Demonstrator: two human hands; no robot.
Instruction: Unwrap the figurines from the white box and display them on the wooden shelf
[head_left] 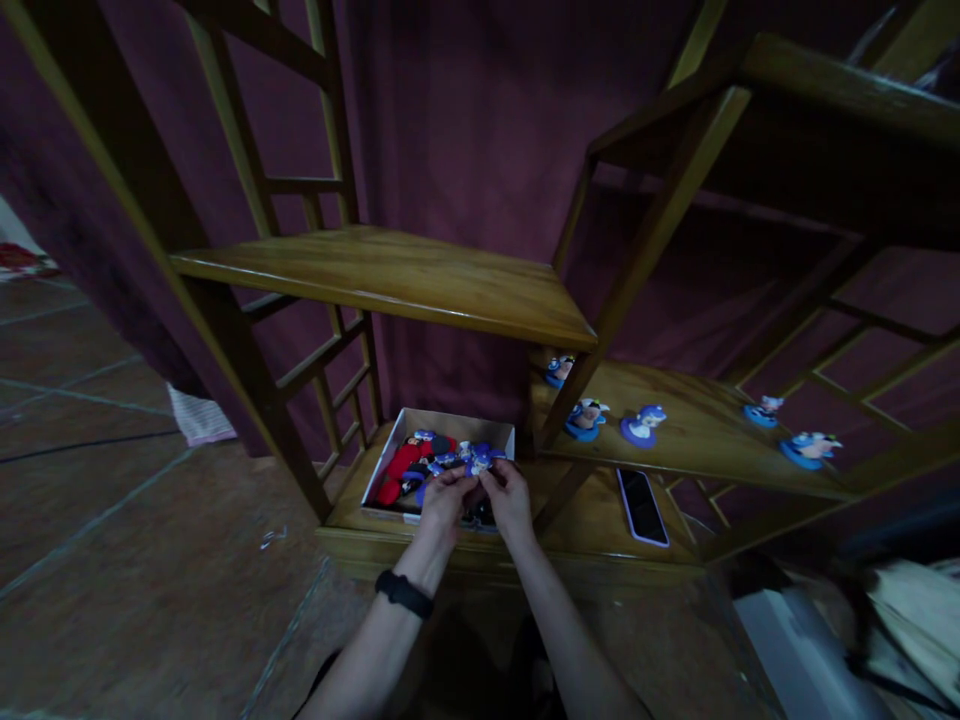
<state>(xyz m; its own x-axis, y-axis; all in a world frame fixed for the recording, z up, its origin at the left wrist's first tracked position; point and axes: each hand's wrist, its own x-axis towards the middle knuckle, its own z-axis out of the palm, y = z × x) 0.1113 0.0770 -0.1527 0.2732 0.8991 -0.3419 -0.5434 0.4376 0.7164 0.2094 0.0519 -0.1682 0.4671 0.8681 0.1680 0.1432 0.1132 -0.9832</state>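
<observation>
Over the right part of a white cardboard box (379,467), my left hand (444,500) and my right hand (508,497) come together around a small purple and white figurine (480,460). The fingers of both hands are closed on it, and they hide its lower part. Inside the box lie several more small figures, among them red ones (405,468) on the left and purple and white ones nearer the middle. The box stands on the lowest board of a wooden shelf. A black band is on my left wrist.
On the right-hand shelf (682,440) stand several figurines, including a purple one (643,425) and blue-based ones (585,418). A phone (643,507) lies on the lowest board. Above the box juts a wooden shelf (390,275); a slanting post (637,270) rises to its right.
</observation>
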